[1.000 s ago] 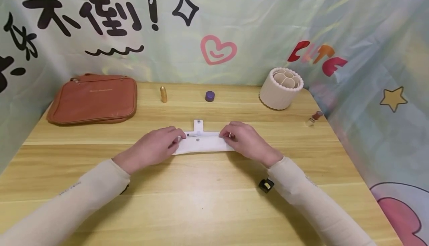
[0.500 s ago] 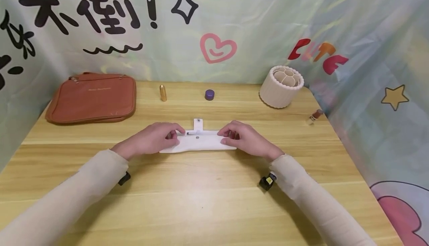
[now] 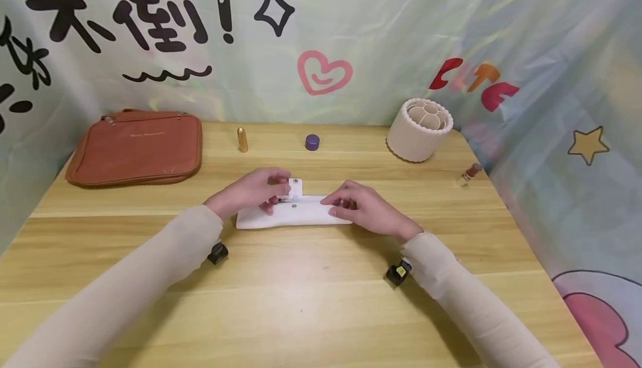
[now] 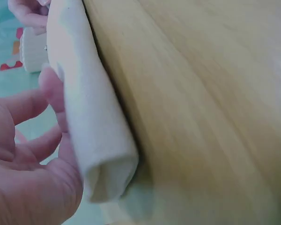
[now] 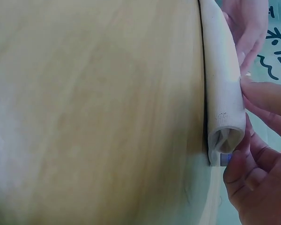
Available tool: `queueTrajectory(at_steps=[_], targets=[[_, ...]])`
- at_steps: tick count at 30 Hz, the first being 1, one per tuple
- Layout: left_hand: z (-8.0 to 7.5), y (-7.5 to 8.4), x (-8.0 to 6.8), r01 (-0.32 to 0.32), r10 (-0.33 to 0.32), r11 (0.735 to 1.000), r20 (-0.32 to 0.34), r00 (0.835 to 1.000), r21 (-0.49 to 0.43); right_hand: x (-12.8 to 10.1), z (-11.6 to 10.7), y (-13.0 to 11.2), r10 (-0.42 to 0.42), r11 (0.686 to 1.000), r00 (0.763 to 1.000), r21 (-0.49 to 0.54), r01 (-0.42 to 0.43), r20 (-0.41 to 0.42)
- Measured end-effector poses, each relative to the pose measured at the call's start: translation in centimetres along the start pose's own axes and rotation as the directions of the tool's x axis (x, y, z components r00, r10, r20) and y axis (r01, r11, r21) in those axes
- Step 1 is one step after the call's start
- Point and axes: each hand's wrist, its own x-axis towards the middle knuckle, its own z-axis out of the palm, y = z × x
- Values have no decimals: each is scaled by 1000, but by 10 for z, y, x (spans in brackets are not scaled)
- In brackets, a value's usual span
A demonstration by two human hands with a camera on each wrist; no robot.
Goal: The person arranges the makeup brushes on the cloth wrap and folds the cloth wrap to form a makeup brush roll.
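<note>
While my right hand (image 3: 368, 212) keeps the rolled white pouch (image 3: 293, 216) pinned flat on the table (image 3: 321, 290), fingers curled over its right end, my left hand (image 3: 251, 191) is up at the little snap tab (image 3: 295, 187) sticking out past the roll's far edge, pinching it between thumb and fingertips. So I'd say I'm at the fastening step: roll's done, strap isn't snapped yet. The pouch sits right between both hands, just in front of me. Next bit probably means folding that tab toward me over the roll and lining its snap up with the stud (image 3: 293, 207) just below my left fingertips, then pressing down without letting the roll loosen.
</note>
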Motion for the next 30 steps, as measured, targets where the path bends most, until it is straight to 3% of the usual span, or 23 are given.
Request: queueTrajectory(at_steps=[5, 12, 30], targets=[[1, -3, 6, 24, -25, 996, -11, 1000, -83, 0, 0, 1, 2, 1000, 1000, -5, -2, 1], [1, -9, 5, 11, -15, 992, -28, 1000, -123, 1, 1, 0, -8, 1000, 1000, -27, 8, 0], [5, -7, -26, -76, 78, 995, -31, 996, 60, 3, 3, -4, 4, 998, 1000, -68, -4, -8]])
